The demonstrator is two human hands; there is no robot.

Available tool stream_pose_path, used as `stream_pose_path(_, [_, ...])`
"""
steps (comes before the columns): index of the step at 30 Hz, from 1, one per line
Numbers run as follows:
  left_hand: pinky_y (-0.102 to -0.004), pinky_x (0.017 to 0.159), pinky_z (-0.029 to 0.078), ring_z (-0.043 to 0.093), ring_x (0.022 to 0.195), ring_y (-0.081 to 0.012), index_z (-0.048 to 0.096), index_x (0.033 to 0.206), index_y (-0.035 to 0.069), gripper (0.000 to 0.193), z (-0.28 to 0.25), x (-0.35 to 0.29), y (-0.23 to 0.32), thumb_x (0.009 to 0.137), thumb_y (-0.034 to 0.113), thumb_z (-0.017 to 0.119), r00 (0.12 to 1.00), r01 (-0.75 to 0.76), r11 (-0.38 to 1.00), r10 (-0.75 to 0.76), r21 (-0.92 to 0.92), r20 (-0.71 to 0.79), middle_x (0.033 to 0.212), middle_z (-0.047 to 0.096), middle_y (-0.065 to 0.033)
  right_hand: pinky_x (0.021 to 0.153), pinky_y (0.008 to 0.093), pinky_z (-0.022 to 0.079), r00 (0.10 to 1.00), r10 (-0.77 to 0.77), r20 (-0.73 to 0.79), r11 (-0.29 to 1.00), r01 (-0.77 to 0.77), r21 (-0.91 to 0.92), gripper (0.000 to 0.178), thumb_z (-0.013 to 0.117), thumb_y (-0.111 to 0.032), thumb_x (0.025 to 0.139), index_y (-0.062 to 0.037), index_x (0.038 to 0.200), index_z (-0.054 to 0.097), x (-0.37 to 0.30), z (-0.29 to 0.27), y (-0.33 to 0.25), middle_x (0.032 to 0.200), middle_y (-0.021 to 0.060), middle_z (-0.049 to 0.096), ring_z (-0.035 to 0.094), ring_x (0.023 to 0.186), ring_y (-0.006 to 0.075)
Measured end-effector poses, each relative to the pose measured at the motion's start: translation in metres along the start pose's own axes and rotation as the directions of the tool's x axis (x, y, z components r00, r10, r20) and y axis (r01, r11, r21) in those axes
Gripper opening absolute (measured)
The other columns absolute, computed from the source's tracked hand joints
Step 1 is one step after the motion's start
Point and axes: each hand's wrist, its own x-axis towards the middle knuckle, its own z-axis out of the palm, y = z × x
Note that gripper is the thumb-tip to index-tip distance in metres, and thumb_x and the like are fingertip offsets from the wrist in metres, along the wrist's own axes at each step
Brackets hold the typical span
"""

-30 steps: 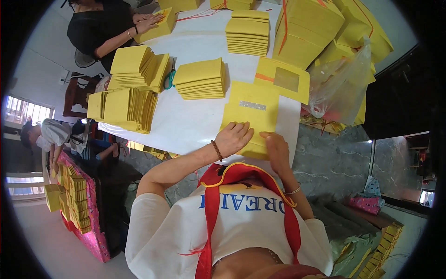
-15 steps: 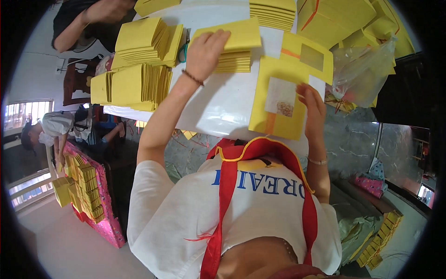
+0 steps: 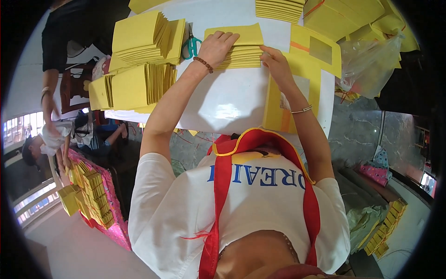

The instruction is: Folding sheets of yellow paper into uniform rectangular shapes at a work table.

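A short stack of folded yellow paper pieces lies on the white-covered table in front of me. My left hand grips the left side of the top folded piece, its fingers bent over the upper face and its thumb hidden. At the stack's right edge, my right hand touches the corner with thumb and forefinger slightly apart. Partly under my right forearm is a flat yellow sheet with a pale window patch and an orange strip. A similar sheet lies beyond it.
Larger stacks of yellow folded pieces stand left, beside teal-handled scissors. A clear plastic bag hangs at the right table edge. Another person's arm reaches down at far left, near a pink-covered table bearing yellow bundles.
My left hand has lowered the top folded piece onto the stack. My right hand has moved from the flat sheet to the stack's right edge. The other person's arm has swung downward.
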Motion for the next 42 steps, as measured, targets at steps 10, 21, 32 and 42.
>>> stream_pose_path(10, [-0.0383, 0.075, 0.046, 0.055, 0.091, -0.0260, 0.054, 0.110, 0.005, 0.038, -0.003, 0.000, 0.003, 0.075, 0.020, 0.060, 0.998, -0.058, 0.997, 0.059, -0.057, 0.029, 0.099, 0.060, -0.0092, 0.086, 0.0257, 0.042, 0.998, 0.026, -0.056, 0.994, -0.020, 0.111, 0.033, 0.049, -0.012, 0.090, 0.0020, 0.120, 0.051, -0.001, 0.005, 0.011, 0.104, 0.0081, 0.058, 0.054, 0.095, 0.0121])
stream_pose_path(21, [-0.0352, 0.068, 0.049, 0.058, 0.080, -0.0253, 0.043, 0.123, 0.007, 0.051, 0.006, -0.003, 0.003, 0.077, 0.021, 0.061, 0.988, -0.152, 0.988, 0.153, 0.009, -0.019, 0.098, 0.057, -0.0107, 0.094, 0.0281, 0.041, 0.986, 0.147, -0.074, 0.892, -0.100, 0.442, 0.036, 0.048, -0.013, 0.091, -0.0003, 0.124, 0.049, -0.016, 0.015, -0.006, 0.112, 0.0091, 0.056, 0.053, 0.107, 0.0151])
stream_pose_path(32, [-0.0353, 0.068, 0.051, 0.060, 0.083, -0.0254, 0.047, 0.120, 0.007, 0.048, 0.005, -0.003, 0.005, 0.075, 0.015, 0.061, 0.979, -0.127, 0.988, 0.139, 0.083, -0.148, 0.098, 0.057, -0.0112, 0.091, 0.0234, 0.040, 0.993, 0.103, -0.063, 0.886, -0.063, 0.459, 0.039, 0.053, -0.013, 0.089, 0.0001, 0.124, 0.048, -0.016, 0.017, -0.011, 0.109, 0.0063, 0.059, 0.053, 0.101, 0.0099])
stream_pose_path(42, [-0.0326, 0.065, 0.047, 0.057, 0.084, -0.0224, 0.048, 0.118, 0.004, 0.046, 0.005, -0.006, 0.021, 0.074, 0.014, 0.057, 0.980, -0.147, 0.963, 0.173, 0.228, -0.098, 0.093, 0.056, -0.0095, 0.089, 0.0232, 0.041, 0.989, 0.142, -0.052, 0.881, -0.102, 0.462, 0.043, 0.056, -0.015, 0.088, 0.0006, 0.126, 0.045, -0.012, 0.013, 0.000, 0.113, 0.0068, 0.057, 0.052, 0.100, 0.0091])
